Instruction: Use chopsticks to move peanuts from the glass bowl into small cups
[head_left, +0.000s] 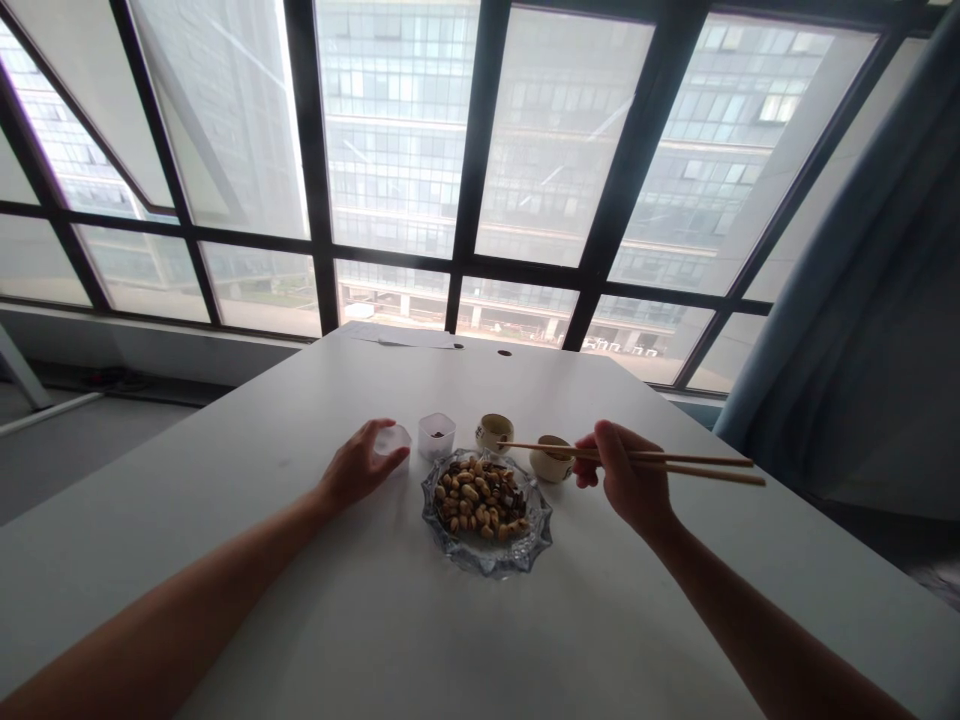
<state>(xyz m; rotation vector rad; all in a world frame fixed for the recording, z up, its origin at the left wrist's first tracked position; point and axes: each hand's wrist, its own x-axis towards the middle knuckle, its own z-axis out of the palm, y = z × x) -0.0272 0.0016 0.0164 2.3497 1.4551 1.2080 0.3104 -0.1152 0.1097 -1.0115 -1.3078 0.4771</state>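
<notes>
My left hand (361, 468) is wrapped round a small translucent plastic cup (391, 440) on the table. Beside it stands a second translucent cup (436, 437) with something small and dark inside. In my right hand (628, 475) is a pair of wooden chopsticks (697, 466), their tips pointing left over the nuts. A scalloped glass bowl (491, 568) holds a heap of pistachios (472, 497) and some darker small pieces. Behind the bowl are two small cream-coloured cups, a left one (494, 433) near the chopstick tips and a right one (551, 462) partly behind the chopsticks.
The white table (360, 620) reaches toward large windows with dark frames (322, 200). White paper (405, 338) lies at its far edge, near two dark round spots. A blue-grey curtain (832, 260) hangs on the right.
</notes>
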